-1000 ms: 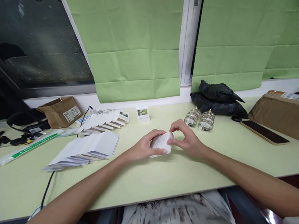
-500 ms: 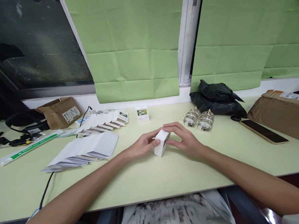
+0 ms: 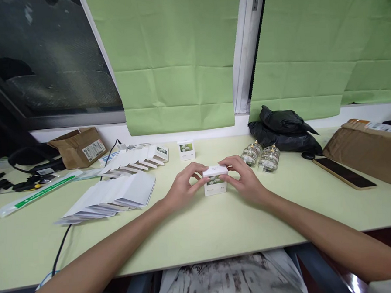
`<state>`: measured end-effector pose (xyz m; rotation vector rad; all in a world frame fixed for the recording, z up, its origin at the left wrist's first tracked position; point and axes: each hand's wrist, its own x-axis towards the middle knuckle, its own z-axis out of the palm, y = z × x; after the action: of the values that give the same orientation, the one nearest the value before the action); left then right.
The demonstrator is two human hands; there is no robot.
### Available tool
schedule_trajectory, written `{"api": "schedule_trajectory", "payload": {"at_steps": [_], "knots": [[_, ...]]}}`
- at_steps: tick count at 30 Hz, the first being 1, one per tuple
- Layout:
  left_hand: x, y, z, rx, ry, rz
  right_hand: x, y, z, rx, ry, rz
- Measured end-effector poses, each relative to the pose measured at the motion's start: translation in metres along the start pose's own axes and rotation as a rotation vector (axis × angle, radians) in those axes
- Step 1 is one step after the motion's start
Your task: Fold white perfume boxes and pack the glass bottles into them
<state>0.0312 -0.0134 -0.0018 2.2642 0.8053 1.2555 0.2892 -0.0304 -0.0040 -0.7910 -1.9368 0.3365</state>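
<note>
A small white box (image 3: 216,189) with a flower picture on its front stands upright before me, closed at the top. My left hand (image 3: 186,184) grips its left side, thumb on the front and fingers behind the upper edge. On the other side my right hand (image 3: 245,179) grips it the same way. A matching white box (image 3: 187,151) stands further back on the table. Two stacks of clear round jars (image 3: 269,159) with gold tops sit beyond my right hand.
Left of my hands lie a row of flattened white boxes (image 3: 109,197) and a second row of boxes (image 3: 135,160). An opened brown carton (image 3: 79,148) stands behind them. On the right are black plastic bags (image 3: 284,131), a phone (image 3: 344,173) and a large brown parcel (image 3: 368,150).
Both hands have turned the small box so its flower picture now faces me. My left hand has shifted to the box's left side, my right hand to its right side.
</note>
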Motion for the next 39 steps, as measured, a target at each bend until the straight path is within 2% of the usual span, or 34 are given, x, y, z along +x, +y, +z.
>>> {"api": "schedule_trajectory", "payload": {"at_steps": [8, 20, 27, 31, 34, 39], "knots": [[0.002, 0.004, -0.001, 0.002, 0.000, -0.013, 0.001, 0.006, 0.001, 0.136, -0.024, 0.073], [0.002, 0.004, -0.001, 0.022, -0.007, 0.010, 0.001, 0.004, 0.001, 0.134, -0.047, 0.091], [-0.002, 0.000, 0.000, 0.027, -0.024, -0.103, -0.002, 0.005, 0.004, 0.177, -0.044, 0.199], [-0.002, -0.004, -0.003, 0.018, -0.061, -0.099, -0.002, 0.009, 0.005, 0.174, -0.135, 0.227], [0.001, -0.008, -0.007, 0.047, 0.019, -0.096, -0.002, 0.012, 0.005, 0.118, -0.204, 0.252], [0.008, -0.029, -0.015, 0.106, 0.304, -0.217, -0.002, 0.011, 0.004, -0.005, -0.214, 0.339]]}}
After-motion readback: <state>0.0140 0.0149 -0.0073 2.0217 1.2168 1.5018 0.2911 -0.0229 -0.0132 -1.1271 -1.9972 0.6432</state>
